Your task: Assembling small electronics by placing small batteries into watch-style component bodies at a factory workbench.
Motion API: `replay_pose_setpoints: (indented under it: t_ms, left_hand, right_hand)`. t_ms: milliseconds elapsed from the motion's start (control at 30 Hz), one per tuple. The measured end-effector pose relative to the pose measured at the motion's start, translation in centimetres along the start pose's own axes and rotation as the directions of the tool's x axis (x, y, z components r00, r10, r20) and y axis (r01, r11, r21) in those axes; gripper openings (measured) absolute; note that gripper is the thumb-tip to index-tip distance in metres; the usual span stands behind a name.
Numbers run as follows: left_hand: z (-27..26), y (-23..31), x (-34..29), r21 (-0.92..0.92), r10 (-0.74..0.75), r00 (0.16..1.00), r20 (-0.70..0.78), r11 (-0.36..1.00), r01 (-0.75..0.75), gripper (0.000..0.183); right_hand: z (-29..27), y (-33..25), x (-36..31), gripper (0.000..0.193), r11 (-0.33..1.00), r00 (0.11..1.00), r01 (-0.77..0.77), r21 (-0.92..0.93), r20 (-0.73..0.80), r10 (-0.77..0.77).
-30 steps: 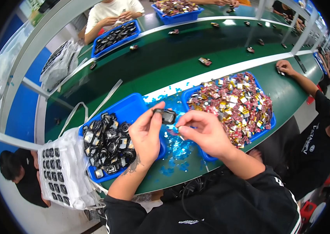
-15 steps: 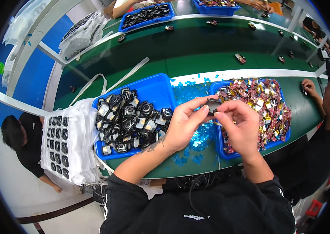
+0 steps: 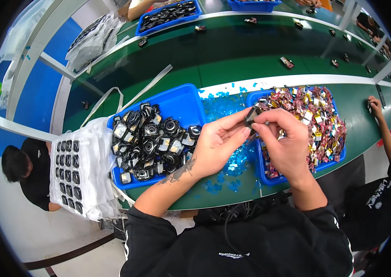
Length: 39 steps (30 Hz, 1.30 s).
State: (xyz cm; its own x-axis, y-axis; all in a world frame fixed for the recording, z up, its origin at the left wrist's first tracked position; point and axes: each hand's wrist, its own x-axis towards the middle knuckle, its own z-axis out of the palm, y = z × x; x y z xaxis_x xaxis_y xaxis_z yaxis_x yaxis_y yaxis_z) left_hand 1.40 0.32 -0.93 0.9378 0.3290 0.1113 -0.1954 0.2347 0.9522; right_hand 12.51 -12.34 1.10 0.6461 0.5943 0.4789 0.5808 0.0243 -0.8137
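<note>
A small black housing (image 3: 252, 114), which looks like a watch case, is held up between my two hands. My left hand (image 3: 221, 143) pinches it from the left between thumb and fingers. From the right, the thumb and fingers of my right hand (image 3: 284, 141) close on its edge; whether they also grip a smaller part is hidden. To the left of my hands is a blue tray (image 3: 181, 99) with many similar black housings (image 3: 151, 131). Just right of my hands another blue tray (image 3: 267, 175) is heaped with small red, yellow and white flexible circuit parts (image 3: 318, 124).
Small blue film pieces (image 3: 232, 166) litter the green bench (image 3: 191, 198) between the trays. A green conveyor belt (image 3: 232, 60) beyond carries scattered assemblies (image 3: 287, 62). White packing sheets with black cases (image 3: 84, 171) stand at left. Co-workers sit right (image 3: 375, 198) and left (image 3: 34, 166).
The black housing has been turned in my fingers and now stands more upright and slightly higher. The co-worker at right has leaned back, arm stretched to the bench.
</note>
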Motion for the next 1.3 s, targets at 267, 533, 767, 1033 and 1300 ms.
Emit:
replay_pose_setpoints:
  t_ms: [267,533,767,1033,1300]
  left_hand:
    - [-0.1,-0.7,0.1,-0.018,0.030,1.000,0.001,0.999,-0.030,0.043]
    - [0.1,-0.7,0.0,-0.011,0.075,0.996,0.042,0.997,-0.074,0.042]
    - [0.1,-0.6,-0.2,0.050,0.066,0.997,0.045,0.996,-0.068,0.042]
    - [0.0,-0.2,-0.5,0.158,0.016,0.998,0.065,0.987,-0.026,0.041]
    - [1.2,0.0,-0.6,-0.074,0.228,0.973,0.012,0.971,-0.227,0.041]
  right_hand:
    - [0.1,-0.6,0.3,0.011,0.998,0.998,-0.047,0.049,0.049,0.045]
    - [-0.1,-0.8,0.6,0.011,1.000,0.996,0.012,-0.023,0.091,-0.010]
    - [-0.3,-1.2,0.8,0.009,0.997,0.994,0.049,-0.066,0.103,-0.042]
    - [-1.4,-1.7,1.0,0.027,0.969,0.993,0.080,-0.234,0.104,-0.057]
    - [0.3,1.2,0.1,0.042,0.750,0.968,-0.250,0.613,0.182,0.174]
